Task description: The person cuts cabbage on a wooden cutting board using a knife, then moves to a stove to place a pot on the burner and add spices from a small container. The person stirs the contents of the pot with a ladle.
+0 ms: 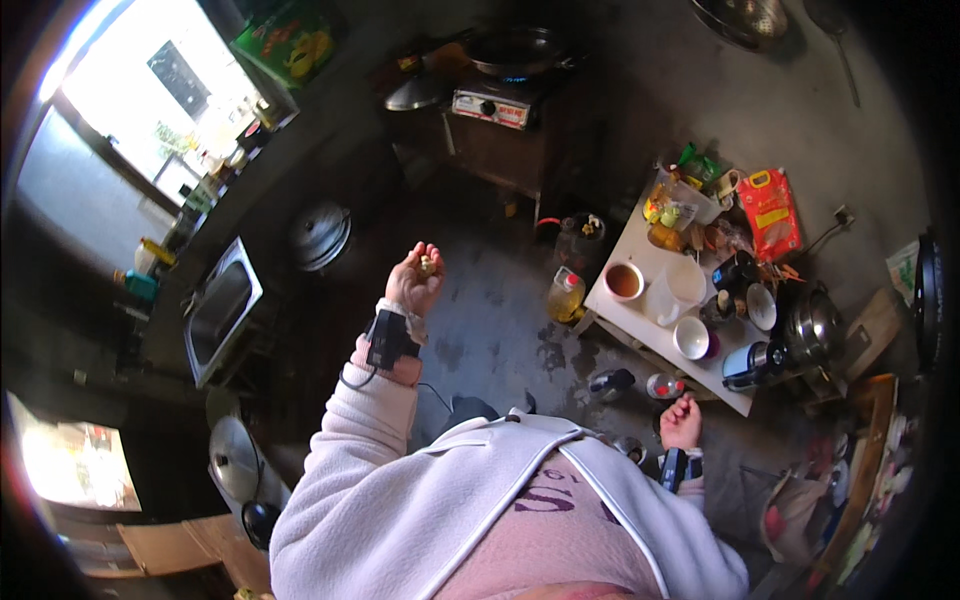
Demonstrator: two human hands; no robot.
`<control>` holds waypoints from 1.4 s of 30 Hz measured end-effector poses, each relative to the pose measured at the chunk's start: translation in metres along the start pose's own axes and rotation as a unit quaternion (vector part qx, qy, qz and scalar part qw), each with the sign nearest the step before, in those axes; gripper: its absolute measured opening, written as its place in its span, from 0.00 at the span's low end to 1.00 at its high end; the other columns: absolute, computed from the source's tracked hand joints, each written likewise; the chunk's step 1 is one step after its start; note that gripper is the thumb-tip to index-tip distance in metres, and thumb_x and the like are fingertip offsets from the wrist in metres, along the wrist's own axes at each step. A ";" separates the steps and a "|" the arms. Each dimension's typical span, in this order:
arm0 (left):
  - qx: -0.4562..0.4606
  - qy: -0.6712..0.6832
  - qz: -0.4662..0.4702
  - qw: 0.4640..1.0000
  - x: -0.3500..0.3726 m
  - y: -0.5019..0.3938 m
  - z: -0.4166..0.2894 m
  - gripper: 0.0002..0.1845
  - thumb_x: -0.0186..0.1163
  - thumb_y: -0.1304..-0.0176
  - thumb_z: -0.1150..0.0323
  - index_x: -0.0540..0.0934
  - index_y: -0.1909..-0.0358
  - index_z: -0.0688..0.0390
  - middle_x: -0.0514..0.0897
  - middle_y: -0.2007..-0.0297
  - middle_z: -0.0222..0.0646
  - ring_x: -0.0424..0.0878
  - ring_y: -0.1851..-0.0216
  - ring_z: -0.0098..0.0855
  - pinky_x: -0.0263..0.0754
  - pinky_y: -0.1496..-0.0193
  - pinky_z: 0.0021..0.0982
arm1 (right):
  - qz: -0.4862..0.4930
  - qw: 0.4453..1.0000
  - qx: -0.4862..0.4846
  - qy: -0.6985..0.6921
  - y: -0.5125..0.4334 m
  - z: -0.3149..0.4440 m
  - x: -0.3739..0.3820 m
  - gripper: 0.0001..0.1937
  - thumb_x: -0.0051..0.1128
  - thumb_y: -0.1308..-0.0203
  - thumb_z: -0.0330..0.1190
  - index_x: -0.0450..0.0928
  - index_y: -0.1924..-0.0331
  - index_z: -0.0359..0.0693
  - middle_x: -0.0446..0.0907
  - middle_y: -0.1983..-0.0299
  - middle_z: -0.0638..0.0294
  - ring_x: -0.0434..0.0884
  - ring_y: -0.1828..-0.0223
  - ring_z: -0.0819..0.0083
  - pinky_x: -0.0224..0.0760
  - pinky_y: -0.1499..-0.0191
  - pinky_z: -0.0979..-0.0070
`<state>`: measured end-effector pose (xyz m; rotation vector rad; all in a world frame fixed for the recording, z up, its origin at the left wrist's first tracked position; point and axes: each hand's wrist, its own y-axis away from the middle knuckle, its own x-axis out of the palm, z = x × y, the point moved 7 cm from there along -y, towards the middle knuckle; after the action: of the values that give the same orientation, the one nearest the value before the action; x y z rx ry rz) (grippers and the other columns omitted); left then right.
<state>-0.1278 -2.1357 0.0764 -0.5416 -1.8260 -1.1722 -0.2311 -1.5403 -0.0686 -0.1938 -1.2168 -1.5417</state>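
Note:
Palm up over the floor, my left hand cups a few small pale yellow food pieces, too small to name exactly. Beyond it, a dark wok sits on a gas stove with a blue flame showing beneath. My right hand hangs low beside my body, its fingers loosely curled and nothing visible in it. Nearest to that hand are a clear bottle with a red cap and the front edge of a white table. Both wrists carry strapped black devices.
The table holds a bowl of brown liquid, a translucent pitcher, a white bowl and a red bag. An oil jug stands on the floor. At left are a metal sink and round metal lids.

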 end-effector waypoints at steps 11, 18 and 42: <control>-0.029 -0.028 0.061 0.997 0.277 -0.408 -0.084 0.15 0.41 0.28 0.66 0.75 0.56 0.65 0.79 0.58 0.47 0.79 0.56 0.47 0.82 0.56 0.42 | 0.012 0.965 -0.165 -0.202 -0.052 -0.075 0.014 0.10 0.43 0.26 0.39 0.74 0.63 0.46 0.71 0.75 0.73 0.65 0.80 0.81 0.59 0.80 0.78; -0.004 -0.139 0.067 0.988 0.416 -0.634 -0.093 0.14 0.46 0.37 0.69 0.74 0.54 0.67 0.77 0.64 0.40 0.74 0.65 0.41 0.75 0.64 0.38 | -0.190 0.926 -0.264 -0.190 -0.016 -0.147 0.144 0.14 0.39 0.23 0.39 0.72 0.67 0.45 0.66 0.78 0.70 0.57 0.82 0.79 0.56 0.78 0.73; 0.290 -0.821 0.472 0.138 0.580 -0.762 -0.070 0.18 0.57 0.32 0.56 0.83 0.53 0.59 0.87 0.56 0.40 0.84 0.57 0.40 0.78 0.52 0.35 | -0.284 0.877 -0.297 -0.248 0.002 -0.212 0.220 0.05 0.48 0.30 0.35 0.73 0.61 0.44 0.69 0.75 0.73 0.65 0.77 0.80 0.59 0.75 0.80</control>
<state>-0.9581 -2.6024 0.1974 -2.4141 -1.8722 2.0199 -0.2146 -1.8408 -0.0165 -0.7226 -1.2009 -2.4775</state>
